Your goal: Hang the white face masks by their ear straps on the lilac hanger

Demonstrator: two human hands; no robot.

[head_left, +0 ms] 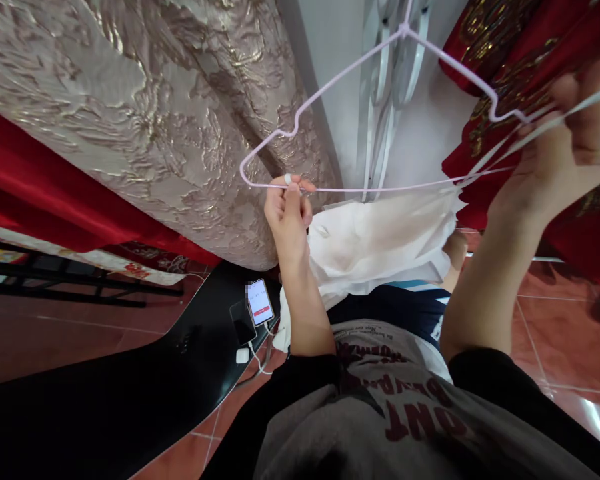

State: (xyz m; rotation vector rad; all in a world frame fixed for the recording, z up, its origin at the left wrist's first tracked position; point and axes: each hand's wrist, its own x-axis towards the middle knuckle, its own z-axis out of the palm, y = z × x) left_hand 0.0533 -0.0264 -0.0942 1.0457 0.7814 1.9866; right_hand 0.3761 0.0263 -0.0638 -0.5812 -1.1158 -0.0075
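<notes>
A pale pink clothes hanger point(347, 69) hangs in front of me, its hook cut off by the top edge. My left hand point(291, 203) is closed around the hanger's lower bar near its left end. At the hanger's right end, my right hand point(563, 143) is slightly blurred, fingers bent, with thin white straps point(510, 143) drawn taut across them. These straps run down to a white cloth garment point(385, 237), which hangs below the bar and over my lap. Part of the garment is hidden behind my left forearm.
Beige textured fabric point(170, 113) hangs at left, red embroidered fabric point(505, 73) at right. White metal bars point(380, 127) stand behind the hanger. Two phones, a lit one point(260, 303) and a dark one point(243, 323), lie with cables and a white case point(243, 355) on a black bench point(130, 373).
</notes>
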